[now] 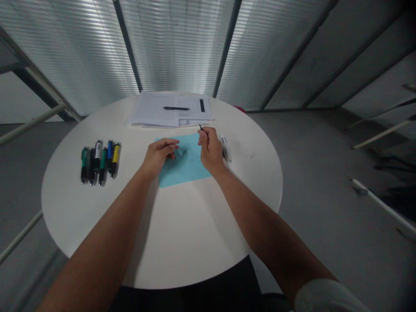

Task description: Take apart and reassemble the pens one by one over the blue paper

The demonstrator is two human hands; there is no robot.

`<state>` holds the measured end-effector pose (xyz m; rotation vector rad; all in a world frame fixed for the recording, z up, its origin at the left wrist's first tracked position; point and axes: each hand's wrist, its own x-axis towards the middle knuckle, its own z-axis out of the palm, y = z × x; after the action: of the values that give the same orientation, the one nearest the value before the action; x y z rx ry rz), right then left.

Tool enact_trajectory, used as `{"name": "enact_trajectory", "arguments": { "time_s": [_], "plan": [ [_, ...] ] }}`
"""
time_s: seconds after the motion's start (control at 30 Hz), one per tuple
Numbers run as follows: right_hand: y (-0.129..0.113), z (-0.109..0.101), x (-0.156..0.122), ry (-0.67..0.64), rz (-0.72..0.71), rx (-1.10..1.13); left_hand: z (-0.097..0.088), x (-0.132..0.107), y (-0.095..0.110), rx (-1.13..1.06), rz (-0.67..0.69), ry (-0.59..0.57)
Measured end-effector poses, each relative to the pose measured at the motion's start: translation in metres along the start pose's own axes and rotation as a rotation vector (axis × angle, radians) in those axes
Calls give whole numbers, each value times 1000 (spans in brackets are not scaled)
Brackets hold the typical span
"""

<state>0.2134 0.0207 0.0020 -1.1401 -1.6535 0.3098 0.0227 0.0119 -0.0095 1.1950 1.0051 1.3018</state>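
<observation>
A light blue sheet of paper [182,173] lies under both my hands on the round white table [182,242]. My right hand [211,151] is closed above its right side, pinching a thin dark pen-like piece [200,127] whose tip sticks up past the fingers. Over the paper's left edge, my left hand [159,156] is curled with thumb and fingers together; a small dark bit shows below the fingertips, too small to name. Faint marks or tiny parts are visible on the paper between the hands. A white pen-shaped object [225,148] lies just right of my right hand, partly hidden.
Several pens [100,162] in green, black, white, blue and yellow lie grouped at the table's left. At the back, a black pen [176,108] rests on a stack of printed papers [156,115]. Window blinds [175,47] stand behind the table; white metal legs are at both sides.
</observation>
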Motion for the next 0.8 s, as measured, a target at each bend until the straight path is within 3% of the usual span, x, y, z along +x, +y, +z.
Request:
{"name": "enact_trajectory", "arguments": {
  "time_s": [0.2, 0.53, 0.8],
  "plan": [
    [0, 0, 0, -24, -10, -61, 2, -2, 4, -52, -15, 15],
    [0, 2, -5, -404, -90, -345, 4, -3, 9, -154, -2, 27],
    [3, 1, -4, -508, -103, -417, 6, -5, 13, -137, -26, 34]
  ]
}}
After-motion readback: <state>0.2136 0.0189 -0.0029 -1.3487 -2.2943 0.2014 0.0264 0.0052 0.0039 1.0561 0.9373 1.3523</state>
